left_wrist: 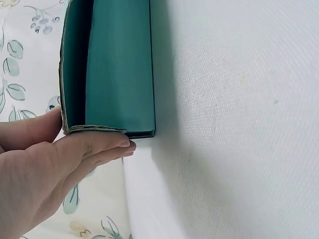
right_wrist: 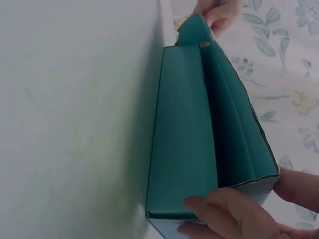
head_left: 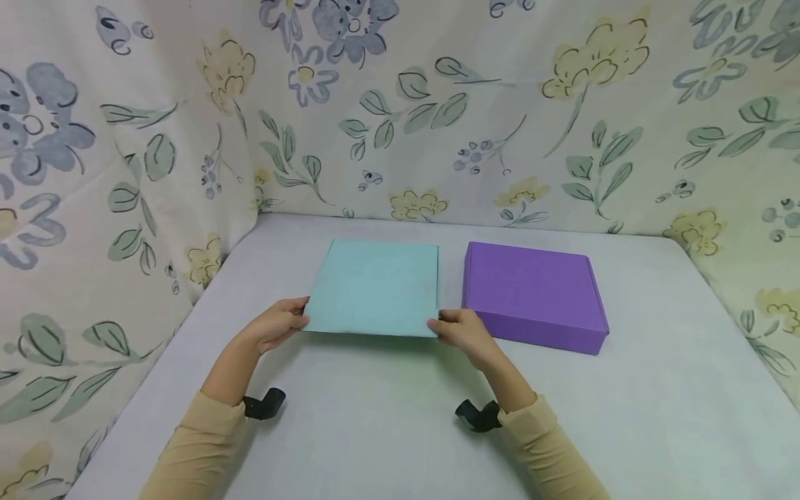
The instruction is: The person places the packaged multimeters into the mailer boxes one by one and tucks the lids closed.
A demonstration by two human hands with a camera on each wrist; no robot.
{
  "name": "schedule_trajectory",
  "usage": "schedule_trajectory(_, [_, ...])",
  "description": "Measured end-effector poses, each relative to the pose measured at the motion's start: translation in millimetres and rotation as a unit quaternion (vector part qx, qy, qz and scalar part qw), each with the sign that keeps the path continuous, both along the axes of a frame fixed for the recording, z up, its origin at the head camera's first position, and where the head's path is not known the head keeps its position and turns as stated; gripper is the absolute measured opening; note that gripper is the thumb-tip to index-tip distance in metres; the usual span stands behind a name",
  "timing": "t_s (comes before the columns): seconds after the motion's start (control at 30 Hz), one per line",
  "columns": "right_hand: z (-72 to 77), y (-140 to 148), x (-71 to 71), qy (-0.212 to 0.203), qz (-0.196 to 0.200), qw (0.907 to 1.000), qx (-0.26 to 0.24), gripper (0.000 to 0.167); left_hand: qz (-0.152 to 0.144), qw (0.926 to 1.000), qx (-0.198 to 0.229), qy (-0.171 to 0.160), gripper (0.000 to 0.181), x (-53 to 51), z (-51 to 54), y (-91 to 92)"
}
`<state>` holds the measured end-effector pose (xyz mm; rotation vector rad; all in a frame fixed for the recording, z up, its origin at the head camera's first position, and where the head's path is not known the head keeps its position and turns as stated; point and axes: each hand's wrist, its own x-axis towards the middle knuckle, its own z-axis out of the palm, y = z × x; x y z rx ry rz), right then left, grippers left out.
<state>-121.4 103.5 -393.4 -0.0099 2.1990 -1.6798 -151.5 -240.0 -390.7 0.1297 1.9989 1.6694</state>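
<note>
A light teal cardboard box [head_left: 378, 288] lies on the table in the head view, its lid raised a little along the near edge. In both wrist views a dark gap shows between the lid and the box's front wall [left_wrist: 122, 69]. My left hand [head_left: 278, 323] pinches the lid's near left corner, thumb on top and fingers along the side flap. At the near right corner my right hand [head_left: 464, 332] grips the lid, its fingers [right_wrist: 239, 211] against the side flap and front wall. What lies inside the box is hidden.
A closed purple box [head_left: 531, 292] stands just right of the teal box, close to my right hand. Both rest on a white-covered table [head_left: 375, 430]. A floral curtain [head_left: 400, 125] hangs behind and along the sides. Black wrist mounts [head_left: 265, 404] stick out from the sleeves.
</note>
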Motion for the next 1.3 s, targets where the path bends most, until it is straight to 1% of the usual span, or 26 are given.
schedule_trajectory(0.13, [-1.2, 1, -0.6, 0.010, 0.010, 0.9999, -0.006, 0.056, -0.001, 1.0000, -0.006, 0.002, 0.060, 0.4, 0.5, -0.6])
schedule_trajectory(0.23, [-3.9, 3, -1.3, 0.020, 0.019, 0.9996, -0.004, 0.058, -0.004, 0.9997, -0.024, 0.008, 0.061, -0.1, 1.2, -3.4])
schedule_trajectory(0.3, [-5.9, 4, -2.2, 0.027, 0.028, 0.9992, 0.000, 0.060, -0.011, 0.9990, -0.042, 0.013, 0.063, -1.1, 2.1, -7.4])
schedule_trajectory(0.4, [-8.0, 7, -4.0, 0.042, 0.041, 0.9978, 0.032, 0.064, -0.024, 0.9975, -0.063, 0.020, 0.068, -5.5, 1.2, -17.0])
schedule_trajectory(0.5, [-8.5, 11, -6.6, 0.058, 0.038, 0.9961, 0.055, 0.065, -0.049, 0.9964, -0.063, 0.027, 0.077, -13.8, -0.8, -26.0])
schedule_trajectory(0.53, [-8.1, 11, -7.4, 0.059, 0.032, 0.9964, 0.052, 0.064, -0.058, 0.9962, -0.059, 0.027, 0.080, -17.1, -1.3, -27.9])
schedule_trajectory(0.63, [-7.9, 12, -9.9, 0.052, 0.014, 0.9985, 0.001, 0.061, -0.091, 0.9947, -0.044, 0.020, 0.091, -28.4, -2.5, -31.0])
schedule_trajectory(0.73, [-9.8, 10, -11.2, 0.040, 0.003, 0.9981, -0.046, 0.058, -0.122, 0.9915, -0.045, 0.005, 0.098, -39.2, -2.5, -31.3])
schedule_trajectory(0.83, [-13.7, 7, -12.1, 0.033, 0.006, 0.9977, -0.058, 0.059, -0.150, 0.9870, -0.059, -0.001, 0.103, -47.9, -1.9, -30.9])
schedule_trajectory(0.9, [-16.5, 6, -12.7, 0.031, 0.013, 0.9977, -0.059, 0.060, -0.158, 0.9850, -0.069, 0.000, 0.105, -51.4, -1.7, -30.4])
schedule_trajectory(0.97, [-18.7, 5, -13.5, 0.026, 0.013, 0.9974, -0.066, 0.061, -0.158, 0.9842, -0.080, 0.007, 0.106, -53.3, -2.3, -30.2])
schedule_trajectory(1.1, [-20.4, 5, -14.5, 0.022, 0.004, 0.9963, -0.083, 0.060, -0.141, 0.9851, -0.096, 0.023, 0.105, -51.8, -4.4, -28.1])
schedule_trajectory(1.23, [-20.6, 5, -14.8, 0.020, -0.004, 0.9951, -0.097, 0.057, -0.114, 0.9846, -0.122, 0.052, 0.099, -48.6, -7.0, -23.7])
schedule_trajectory(1.3, [-21.1, 6, -15.2, 0.017, -0.004, 0.9944, -0.104, 0.056, -0.099, 0.9817, -0.146, 0.071, 0.096, -47.7, -8.2, -20.9])
